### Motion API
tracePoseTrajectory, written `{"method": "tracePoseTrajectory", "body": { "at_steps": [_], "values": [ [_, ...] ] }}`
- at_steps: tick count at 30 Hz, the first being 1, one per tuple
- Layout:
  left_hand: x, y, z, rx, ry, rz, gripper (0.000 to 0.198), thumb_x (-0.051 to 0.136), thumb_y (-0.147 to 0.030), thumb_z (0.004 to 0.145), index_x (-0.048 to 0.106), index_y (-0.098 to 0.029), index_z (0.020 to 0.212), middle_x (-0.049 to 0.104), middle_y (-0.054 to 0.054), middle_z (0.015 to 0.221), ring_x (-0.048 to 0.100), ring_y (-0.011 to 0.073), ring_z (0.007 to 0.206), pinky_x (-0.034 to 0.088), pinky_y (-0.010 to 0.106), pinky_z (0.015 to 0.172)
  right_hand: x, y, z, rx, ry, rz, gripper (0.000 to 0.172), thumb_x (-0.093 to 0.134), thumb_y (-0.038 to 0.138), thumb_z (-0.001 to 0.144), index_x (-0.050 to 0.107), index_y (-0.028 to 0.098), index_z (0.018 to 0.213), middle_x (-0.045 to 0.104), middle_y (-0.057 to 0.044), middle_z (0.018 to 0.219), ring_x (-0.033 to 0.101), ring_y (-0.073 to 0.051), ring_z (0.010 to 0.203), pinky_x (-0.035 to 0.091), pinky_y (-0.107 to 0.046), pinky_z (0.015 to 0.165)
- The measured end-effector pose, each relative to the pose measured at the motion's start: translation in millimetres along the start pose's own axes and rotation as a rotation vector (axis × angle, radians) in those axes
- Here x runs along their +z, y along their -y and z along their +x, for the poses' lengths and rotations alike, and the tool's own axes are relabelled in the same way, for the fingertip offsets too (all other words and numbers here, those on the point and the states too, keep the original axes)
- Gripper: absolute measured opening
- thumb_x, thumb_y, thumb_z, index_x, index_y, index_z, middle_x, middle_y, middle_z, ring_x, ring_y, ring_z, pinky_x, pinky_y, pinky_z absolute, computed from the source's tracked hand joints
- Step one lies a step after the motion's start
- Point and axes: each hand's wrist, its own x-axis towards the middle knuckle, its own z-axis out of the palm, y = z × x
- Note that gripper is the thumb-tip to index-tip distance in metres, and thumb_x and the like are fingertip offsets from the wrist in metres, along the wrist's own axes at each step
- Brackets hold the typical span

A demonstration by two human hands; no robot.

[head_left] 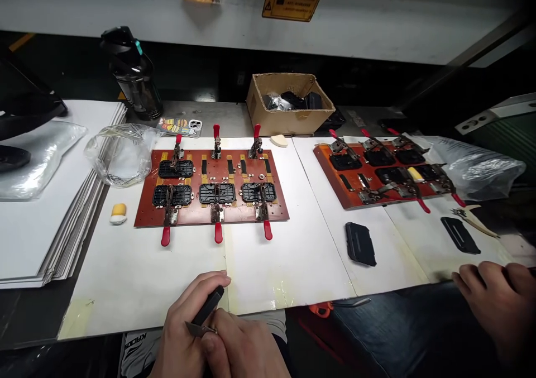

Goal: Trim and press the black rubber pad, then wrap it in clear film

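Both my hands meet at the near edge of the white paper. My left hand [188, 322] is closed around a small knife with a black handle [210, 304], its metal blade pointing down and left. My right hand [247, 347] lies against it, thumb pressed by the blade; its fingers are hidden. Ahead lies a red-brown fixture board [211, 213] with red-handled toggle clamps and several black plastic parts clamped in it.
A second clamp board [330, 168] lies to the right, with loose black parts [360, 244] [459, 235] before it and another person's hand [496, 294]. At the back are a cardboard box [288, 101], a bottle [134, 73], a clear bag [119, 154], a phone [181, 125]. A paper stack [46, 221] is on the left.
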Motion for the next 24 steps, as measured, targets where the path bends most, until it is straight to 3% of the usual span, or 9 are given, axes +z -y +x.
{"method": "tracePoseTrajectory", "body": {
  "at_steps": [9,13,19,21,24],
  "values": [
    [0.3,3,-5,0.098,-0.098,0.006,0.033,0.049,-0.019,0.099,0.060,-0.035,0.125,0.062,-0.001,0.127,0.059,0.0165,0.125,0.053,0.022,0.103,0,14,0,0.106,-0.025,0.077,0.047,0.026,0.051,0.109,0.051,0.021,0.081,0.058,0.002,0.069,0.047,-0.011,0.053,0.018,-0.031,0.052],
    [-0.4,2,-5,0.175,-0.117,0.076,0.036,0.045,-0.013,0.099,0.058,-0.034,0.126,0.064,-0.002,0.127,0.059,0.0130,0.125,0.049,0.021,0.109,-7,5,-1,0.168,-0.036,0.161,0.046,0.026,0.051,0.108,0.045,0.021,0.079,0.053,0.002,0.068,0.040,-0.010,0.051,0.019,-0.030,0.052],
    [0.7,10,-5,0.277,-0.153,0.254,0.035,0.048,-0.008,0.099,0.059,-0.028,0.125,0.064,0.001,0.127,0.060,0.0120,0.123,0.049,0.020,0.109,-21,-29,3,0.379,-0.304,0.393,0.047,0.035,0.056,0.107,0.043,0.020,0.079,0.045,0.003,0.070,0.039,-0.011,0.062,0.029,-0.023,0.058],
    [2.0,16,-1,0.366,-0.149,0.395,0.039,0.047,-0.005,0.097,0.057,-0.024,0.129,0.064,0.003,0.128,0.058,0.0129,0.126,0.046,0.023,0.112,-21,-32,7,0.361,-0.250,0.567,0.046,0.045,0.059,0.103,0.050,0.019,0.082,0.048,0.003,0.072,0.041,-0.011,0.066,0.033,-0.022,0.061],
    [0.7,27,7,0.590,-0.131,0.612,0.045,0.051,0.000,0.092,0.054,-0.015,0.134,0.062,0.010,0.131,0.054,0.0193,0.131,0.037,0.038,0.122,-18,-28,15,0.291,-0.058,0.804,0.046,0.056,0.060,0.098,0.057,0.016,0.083,0.055,0.001,0.073,0.049,-0.012,0.069,0.037,-0.022,0.065]
  ]
}}
